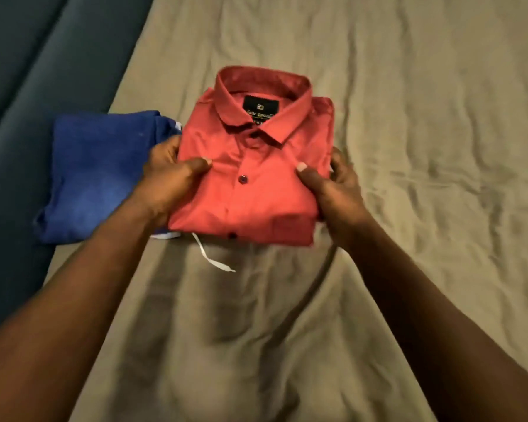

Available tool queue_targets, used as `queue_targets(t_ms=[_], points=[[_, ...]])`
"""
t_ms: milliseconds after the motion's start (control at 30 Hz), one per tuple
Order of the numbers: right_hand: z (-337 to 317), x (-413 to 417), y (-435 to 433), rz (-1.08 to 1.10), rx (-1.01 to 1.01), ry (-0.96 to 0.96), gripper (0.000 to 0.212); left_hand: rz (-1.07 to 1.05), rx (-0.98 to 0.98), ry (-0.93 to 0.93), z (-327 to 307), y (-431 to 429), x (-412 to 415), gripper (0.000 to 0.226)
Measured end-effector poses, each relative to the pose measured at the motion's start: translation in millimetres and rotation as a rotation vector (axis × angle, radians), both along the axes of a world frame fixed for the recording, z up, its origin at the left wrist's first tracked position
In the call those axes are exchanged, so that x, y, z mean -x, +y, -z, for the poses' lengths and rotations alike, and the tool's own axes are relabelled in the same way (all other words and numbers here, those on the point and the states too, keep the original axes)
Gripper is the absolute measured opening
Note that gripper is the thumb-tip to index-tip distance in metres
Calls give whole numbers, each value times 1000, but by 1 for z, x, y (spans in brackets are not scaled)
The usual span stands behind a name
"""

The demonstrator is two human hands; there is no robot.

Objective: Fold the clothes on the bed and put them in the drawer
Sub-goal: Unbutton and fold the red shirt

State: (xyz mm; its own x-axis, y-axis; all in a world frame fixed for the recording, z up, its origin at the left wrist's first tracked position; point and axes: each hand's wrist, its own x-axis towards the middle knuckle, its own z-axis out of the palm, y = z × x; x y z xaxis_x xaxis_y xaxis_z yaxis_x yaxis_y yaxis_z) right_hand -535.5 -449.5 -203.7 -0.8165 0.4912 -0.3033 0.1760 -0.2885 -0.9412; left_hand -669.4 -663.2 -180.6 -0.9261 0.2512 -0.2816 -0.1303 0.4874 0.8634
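Observation:
A folded red button-up shirt [253, 166] with a black collar label lies over the middle of the bed, collar pointing away from me. My left hand [171, 175] grips its left edge, thumb on top and fingers underneath. My right hand [333, 184] grips the right edge the same way. A folded blue garment [98, 178] lies right beside the shirt on its left, near the bed's edge. A white drawstring [214, 257] trails out from under the shirt's near edge.
The bed is covered by a wrinkled tan sheet [409, 147] that spreads wide to the right and toward me. A dark teal padded surface [28, 71] runs along the left side of the bed. No drawer is in view.

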Motion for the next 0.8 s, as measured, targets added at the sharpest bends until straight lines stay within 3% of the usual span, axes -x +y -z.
queue_targets(t_ms=[67, 133, 200, 333, 433, 533, 633, 800], points=[[31, 24, -14, -71, -3, -58, 48, 110, 270, 0, 26, -13, 22, 71], [67, 25, -28, -198, -141, -184, 65, 249, 425, -37, 54, -24, 24, 95], [92, 16, -38, -243, -313, -275, 79, 297, 482, -22, 79, -33, 21, 98], [100, 5, -46, -47, -268, -250, 87, 115, 570, 224, 94, -32, -6, 81], [94, -29, -49, 78, -346, -204, 70, -28, 514, 520, 79, -24, -75, 70], [95, -106, -45, 179, -508, -133, 55, -9, 388, 599, 76, -6, -159, 66], [93, -202, -25, 290, -610, -186, 50, 194, 383, 597, 86, 25, -239, 64], [93, -375, 49, 482, -703, -421, 47, 663, 250, 548, 104, 146, -357, 68]])
